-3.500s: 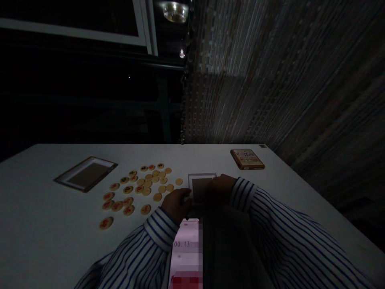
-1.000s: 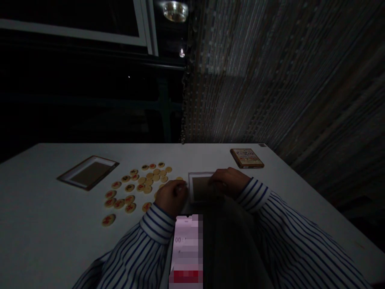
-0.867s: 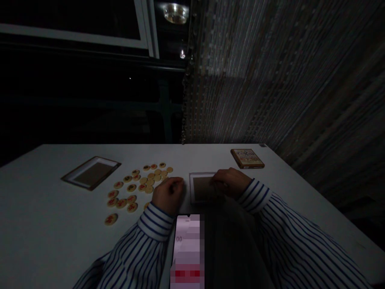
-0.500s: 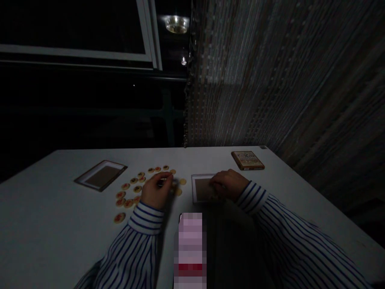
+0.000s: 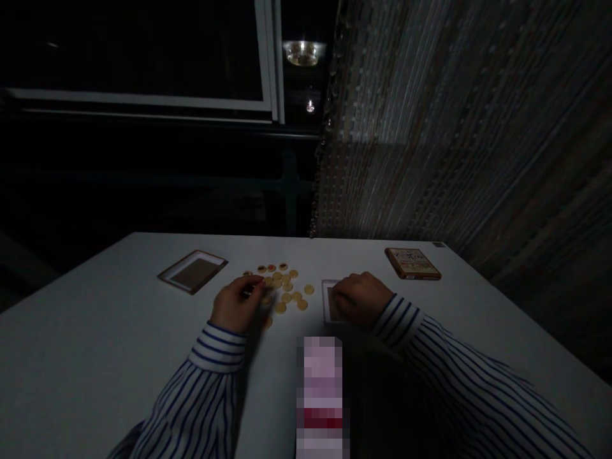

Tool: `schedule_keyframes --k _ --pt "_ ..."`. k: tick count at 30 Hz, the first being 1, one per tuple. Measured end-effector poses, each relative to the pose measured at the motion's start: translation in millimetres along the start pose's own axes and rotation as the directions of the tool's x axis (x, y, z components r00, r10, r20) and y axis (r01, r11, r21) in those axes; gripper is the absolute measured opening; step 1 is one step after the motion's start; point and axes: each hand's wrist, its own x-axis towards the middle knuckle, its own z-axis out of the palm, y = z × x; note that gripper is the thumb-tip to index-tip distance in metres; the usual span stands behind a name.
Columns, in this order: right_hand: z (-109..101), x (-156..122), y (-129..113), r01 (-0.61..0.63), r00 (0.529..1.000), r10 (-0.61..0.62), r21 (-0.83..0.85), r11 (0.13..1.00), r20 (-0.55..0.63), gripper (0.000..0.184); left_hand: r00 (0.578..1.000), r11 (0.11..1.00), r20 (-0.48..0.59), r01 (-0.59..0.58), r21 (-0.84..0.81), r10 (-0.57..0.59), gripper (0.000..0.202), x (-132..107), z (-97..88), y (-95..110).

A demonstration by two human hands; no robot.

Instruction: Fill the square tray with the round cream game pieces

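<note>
Round wooden Chinese chess pieces [image 5: 287,298] lie loosely on the white table, most showing plain faces. Several in the back row, such as one piece [image 5: 271,268], carry red or dark characters. My left hand [image 5: 235,305] is at the left side of this group, thumb and fingertips pinched together beside the pieces; what is between them is too dark to make out. Over a shallow open box tray [image 5: 327,305] my right hand [image 5: 364,298] is held with its fingers curled downward. It covers the tray's right part, and its fingertips are hidden.
Another open tray [image 5: 194,273] lies at the left. A flat box [image 5: 413,263] with printed lettering rests at the back right. A pixelated upright thing [image 5: 322,389] stands at the near middle edge. Behind the table hangs a string curtain [image 5: 406,127].
The view has turned left, so the table things appear further right. My left hand has moved left off the plain pieces, uncovering them. My right hand stays at the tray.
</note>
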Motion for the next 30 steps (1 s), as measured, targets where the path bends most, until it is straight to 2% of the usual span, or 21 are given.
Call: schedule_keyframes --k 7,12,18,30 --pt "0.5 18.0 -21.3 0.041 0.998 -0.038 -0.056 0.998 0.055 0.025 0.976 0.974 0.079 -0.211 0.083 0.205 0.029 -9.0 23.4 -26.3" --pt "4.5 33.8 -35.3 0.125 0.99 -0.12 -0.074 0.989 0.069 0.022 0.943 0.939 0.118 -0.325 0.112 0.312 0.027 -10.2 25.8 -40.7" --pt "15.4 54.8 -52.8 0.205 0.978 -0.201 -0.076 0.976 0.055 0.023 0.944 0.932 0.141 -0.32 0.169 0.299 0.026 -13.8 22.0 -39.9" --pt "36.1 82.3 -68.5 0.305 0.952 -0.305 -0.081 0.949 0.012 0.024 0.974 0.951 0.076 -0.224 0.213 0.212 0.031 -13.1 20.0 -42.5"
